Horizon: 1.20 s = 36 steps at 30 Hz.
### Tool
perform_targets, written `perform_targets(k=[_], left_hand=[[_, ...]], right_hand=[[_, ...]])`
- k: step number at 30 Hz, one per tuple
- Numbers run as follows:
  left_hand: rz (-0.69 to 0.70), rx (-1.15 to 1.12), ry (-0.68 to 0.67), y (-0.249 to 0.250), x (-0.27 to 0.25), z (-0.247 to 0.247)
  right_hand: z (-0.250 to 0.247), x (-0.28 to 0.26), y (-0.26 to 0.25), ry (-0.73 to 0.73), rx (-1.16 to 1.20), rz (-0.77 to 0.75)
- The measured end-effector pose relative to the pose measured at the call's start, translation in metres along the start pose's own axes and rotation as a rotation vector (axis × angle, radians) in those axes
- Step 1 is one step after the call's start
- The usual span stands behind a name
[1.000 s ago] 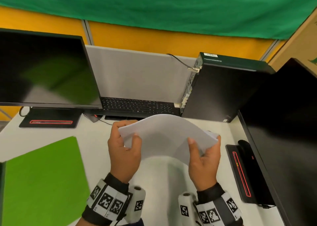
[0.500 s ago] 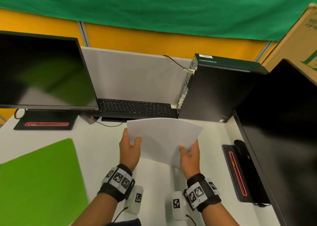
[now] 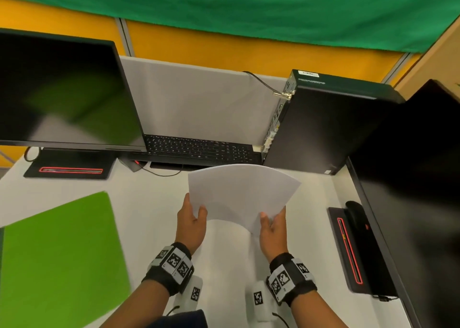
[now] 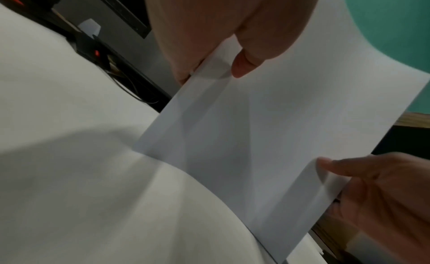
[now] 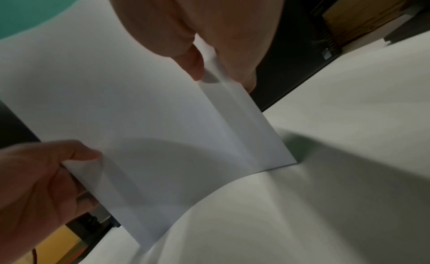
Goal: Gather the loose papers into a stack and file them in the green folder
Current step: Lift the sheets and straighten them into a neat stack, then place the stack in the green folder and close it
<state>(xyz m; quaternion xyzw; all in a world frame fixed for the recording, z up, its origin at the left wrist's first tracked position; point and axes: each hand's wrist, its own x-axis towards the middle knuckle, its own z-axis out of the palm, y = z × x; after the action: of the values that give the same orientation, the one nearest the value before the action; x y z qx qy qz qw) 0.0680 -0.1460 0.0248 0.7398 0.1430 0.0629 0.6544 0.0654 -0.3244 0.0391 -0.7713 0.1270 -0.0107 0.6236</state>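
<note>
Both hands hold a stack of white papers (image 3: 240, 193) upright over the middle of the desk, its lower edge near the desk surface. My left hand (image 3: 193, 218) pinches the stack's left edge, thumb on the near face. My right hand (image 3: 272, 224) pinches the right edge the same way. The wrist views show the papers (image 4: 274, 124) (image 5: 144, 120) held between thumb and fingers on each side, the bottom edge touching or just above the desk. The green folder (image 3: 59, 260) lies closed and flat at the front left, apart from both hands.
A monitor (image 3: 62, 91) stands at the back left, a keyboard (image 3: 199, 149) behind the papers and a black computer tower (image 3: 321, 126) at the back right. Another dark monitor (image 3: 418, 178) lines the right edge, with its base (image 3: 353, 248) on the white desk (image 3: 149, 203).
The papers were bowed over and close to me; now they stand more upright and flatter, farther from the camera. Both hands have kept their grip on the side edges.
</note>
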Motion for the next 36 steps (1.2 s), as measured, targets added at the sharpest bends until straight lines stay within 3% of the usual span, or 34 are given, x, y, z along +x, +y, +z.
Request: perform_targets(k=[9, 15, 19, 22, 26, 29, 33, 36], left_hand=[[0.017, 0.068, -0.060, 0.005, 0.004, -0.022], [0.033, -0.039, -0.046, 0.009, 0.007, -0.120], [-0.089, -0.089, 0.123, 0.002, -0.004, -0.199], [-0.198, -0.029, 0.241, -0.014, -0.025, -0.266], [-0.323, 0.290, 0.625, -0.047, -0.060, -0.390], [-0.524, 0.549, 0.835, -0.082, -0.095, -0.487], [-0.875, 0.701, 0.739, -0.132, -0.123, -0.555], [-0.964, 0.582, 0.634, -0.148, -0.126, -0.560]], right_hand=[[0.003, -0.001, -0.009, -0.102, -0.178, -0.082], [0.042, -0.001, -0.048, -0.426, -0.316, -0.280], [0.108, -0.017, -0.077, -0.674, -0.349, -0.272], [0.167, -0.032, -0.080, -0.822, -0.354, -0.117], [0.233, -0.054, -0.063, -0.979, -0.376, 0.067], [0.270, -0.069, -0.047, -1.007, -0.412, 0.155], [0.304, -0.081, -0.023, -0.990, -0.451, 0.238], [0.323, -0.083, -0.011, -0.972, -0.486, 0.281]])
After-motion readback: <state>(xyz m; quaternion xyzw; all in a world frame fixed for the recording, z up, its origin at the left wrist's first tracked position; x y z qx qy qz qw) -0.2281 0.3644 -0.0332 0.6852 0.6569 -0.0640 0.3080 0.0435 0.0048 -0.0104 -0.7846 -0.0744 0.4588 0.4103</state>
